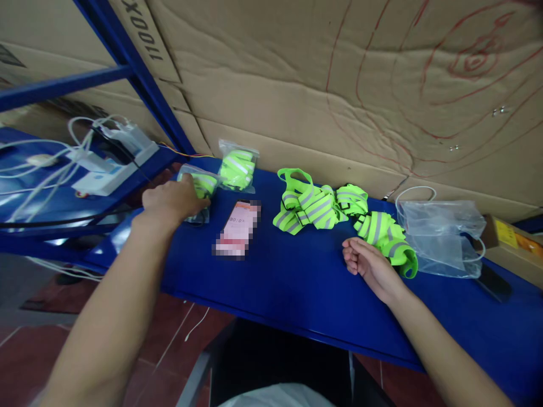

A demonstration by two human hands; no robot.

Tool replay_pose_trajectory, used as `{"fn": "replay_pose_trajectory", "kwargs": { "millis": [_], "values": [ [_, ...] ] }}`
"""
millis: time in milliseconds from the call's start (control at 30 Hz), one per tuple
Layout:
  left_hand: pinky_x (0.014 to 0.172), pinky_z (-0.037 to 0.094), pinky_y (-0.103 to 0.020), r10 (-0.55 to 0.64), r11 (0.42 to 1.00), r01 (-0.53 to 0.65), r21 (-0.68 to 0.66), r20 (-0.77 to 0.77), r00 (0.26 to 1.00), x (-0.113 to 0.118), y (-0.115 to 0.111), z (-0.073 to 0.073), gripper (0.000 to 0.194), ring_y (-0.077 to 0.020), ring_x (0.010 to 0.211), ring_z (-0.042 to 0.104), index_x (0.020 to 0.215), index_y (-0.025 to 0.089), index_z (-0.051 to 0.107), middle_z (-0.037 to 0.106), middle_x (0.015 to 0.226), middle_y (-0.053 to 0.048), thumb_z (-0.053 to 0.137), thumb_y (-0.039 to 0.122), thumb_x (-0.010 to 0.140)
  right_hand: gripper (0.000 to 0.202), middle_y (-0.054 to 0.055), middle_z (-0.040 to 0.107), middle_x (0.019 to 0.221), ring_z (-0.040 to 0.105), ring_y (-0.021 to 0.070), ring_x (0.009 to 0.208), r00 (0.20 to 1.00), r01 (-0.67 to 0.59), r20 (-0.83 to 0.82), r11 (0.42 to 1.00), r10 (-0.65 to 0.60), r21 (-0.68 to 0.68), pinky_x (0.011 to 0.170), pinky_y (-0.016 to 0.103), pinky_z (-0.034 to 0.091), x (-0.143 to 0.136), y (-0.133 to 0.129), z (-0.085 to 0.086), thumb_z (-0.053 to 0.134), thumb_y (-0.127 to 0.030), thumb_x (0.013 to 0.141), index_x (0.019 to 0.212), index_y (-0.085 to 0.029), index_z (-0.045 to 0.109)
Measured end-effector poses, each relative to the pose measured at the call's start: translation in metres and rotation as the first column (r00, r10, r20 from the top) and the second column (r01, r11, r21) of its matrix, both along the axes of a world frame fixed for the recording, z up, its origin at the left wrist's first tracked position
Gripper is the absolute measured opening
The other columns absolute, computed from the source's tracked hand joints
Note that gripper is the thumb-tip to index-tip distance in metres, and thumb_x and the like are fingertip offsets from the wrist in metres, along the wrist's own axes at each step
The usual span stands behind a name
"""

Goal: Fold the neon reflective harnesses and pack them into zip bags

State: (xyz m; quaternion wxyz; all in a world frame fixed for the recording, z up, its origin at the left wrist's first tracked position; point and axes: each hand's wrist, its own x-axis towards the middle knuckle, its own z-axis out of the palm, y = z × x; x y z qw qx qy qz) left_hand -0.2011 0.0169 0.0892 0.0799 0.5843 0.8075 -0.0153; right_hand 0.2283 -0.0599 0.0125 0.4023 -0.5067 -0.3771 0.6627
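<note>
In the head view, the fingers of the left hand (169, 200) lie over a clear plastic bag of neon-green straps (205, 184); whether they grip it, I cannot tell. A second clear bag of neon-green straps (238, 169) lies beyond them, and a flat phone with a lit pink screen (238, 226) sits to their right on the blue table (297, 282). The right hand's (369, 265) fingers curl inward, how fully is unclear, with a neon-green, grey-striped strap bundle (384, 233) just beyond.
</note>
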Motion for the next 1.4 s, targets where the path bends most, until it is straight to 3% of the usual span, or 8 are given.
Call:
{"fn": "replay_pose_trajectory", "kwargs": {
  "millis": [300, 500, 667, 800, 900, 1033, 1200, 1400],
  "values": [
    [0.102, 0.039, -0.070, -0.052, 0.996, 0.045, -0.078, -0.094, 0.994, 0.001, -0.012, 0.022, 0.120, -0.0563, 0.137, 0.050, 0.167, 0.027, 0.014, 0.013, 0.171, -0.031, 0.069, 0.077, 0.073, 0.036, 0.001, 0.061, 0.080, 0.050, 0.0108, 0.063, 0.996, -0.074, 0.050, 0.997, 0.073, 0.024, 0.055, 0.024, 0.037, -0.002, -0.004, 0.000, 0.074, -0.051, 0.089, 0.099, -0.017, 0.067],
    [0.095, 0.047, -0.060, -0.067, 0.986, 0.019, -0.166, -0.287, 0.956, -0.019, -0.033, 0.037, 0.094, -0.0497, 0.132, 0.058, 0.166, 0.032, 0.020, 0.044, 0.162, -0.023, 0.059, 0.059, 0.086, 0.039, 0.001, 0.062, 0.080, 0.051, 0.0108, 0.065, 0.991, -0.098, 0.102, 0.993, 0.091, 0.063, 0.055, 0.024, 0.038, -0.003, -0.005, -0.002, 0.072, -0.055, 0.089, 0.099, -0.017, 0.068],
    [0.098, 0.043, -0.061, -0.276, 0.961, 0.258, -0.105, -0.483, 0.831, -0.015, -0.061, 0.032, 0.073, -0.0473, 0.123, 0.063, 0.159, 0.018, 0.040, 0.062, 0.143, -0.028, 0.049, 0.053, 0.095, 0.042, 0.002, 0.064, 0.080, 0.054, 0.0117, 0.066, 0.975, -0.158, 0.172, 0.982, 0.140, 0.098, 0.056, 0.024, 0.040, -0.006, -0.009, -0.005, 0.070, -0.058, 0.089, 0.097, -0.017, 0.070],
    [0.108, 0.038, -0.057, -0.407, 0.841, 0.525, 0.130, -0.488, 0.772, 0.038, -0.062, 0.003, 0.053, -0.0394, 0.128, 0.062, 0.153, 0.017, 0.048, 0.062, 0.145, -0.022, 0.043, 0.034, 0.103, 0.045, 0.001, 0.064, 0.080, 0.055, 0.0123, 0.069, 0.955, -0.195, 0.251, 0.971, 0.156, 0.139, 0.057, 0.024, 0.041, -0.009, -0.011, -0.009, 0.067, -0.063, 0.090, 0.098, -0.019, 0.069],
    [0.105, 0.044, -0.050, -0.656, 0.629, 0.733, 0.260, -0.329, 0.679, 0.108, -0.052, -0.017, 0.050, -0.0345, 0.125, 0.063, 0.151, 0.019, 0.051, 0.064, 0.142, -0.018, 0.046, 0.028, 0.102, 0.046, 0.001, 0.063, 0.079, 0.055, 0.0126, 0.069, 0.938, -0.218, 0.309, 0.958, 0.154, 0.185, 0.057, 0.024, 0.041, -0.012, -0.013, -0.008, 0.068, -0.065, 0.088, 0.095, -0.019, 0.068],
    [0.106, 0.044, -0.052, -0.847, 0.434, 0.789, 0.436, -0.101, 0.522, 0.215, -0.035, -0.029, 0.049, -0.0362, 0.127, 0.060, 0.150, 0.017, 0.052, 0.063, 0.141, -0.018, 0.046, 0.022, 0.101, 0.048, 0.001, 0.063, 0.078, 0.055, 0.0130, 0.067, 0.917, -0.253, 0.367, 0.939, 0.156, 0.232, 0.056, 0.025, 0.042, -0.014, -0.012, -0.010, 0.066, -0.067, 0.087, 0.092, -0.019, 0.068],
    [0.114, 0.040, -0.054, -0.852, 0.448, 0.742, 0.498, -0.014, 0.524, 0.300, 0.009, -0.043, 0.049, -0.0370, 0.139, 0.050, 0.149, 0.017, 0.053, 0.052, 0.153, -0.020, 0.051, 0.015, 0.100, 0.055, 0.002, 0.062, 0.078, 0.055, 0.0131, 0.062, 0.904, -0.249, 0.409, 0.935, 0.129, 0.255, 0.052, 0.025, 0.044, -0.010, -0.008, -0.020, 0.059, -0.073, 0.088, 0.095, -0.019, 0.064],
    [0.100, 0.056, -0.049, -0.847, 0.487, 0.691, 0.535, 0.097, 0.522, 0.317, 0.056, -0.052, 0.035, -0.0280, 0.119, 0.064, 0.129, 0.019, 0.064, 0.064, 0.133, -0.012, 0.067, 0.028, 0.096, 0.053, 0.001, 0.062, 0.074, 0.054, 0.0131, 0.063, 0.888, -0.277, 0.448, 0.897, 0.103, 0.343, 0.054, 0.025, 0.042, -0.014, -0.012, -0.018, 0.055, -0.071, 0.093, 0.091, -0.019, 0.064]
  ]
}}
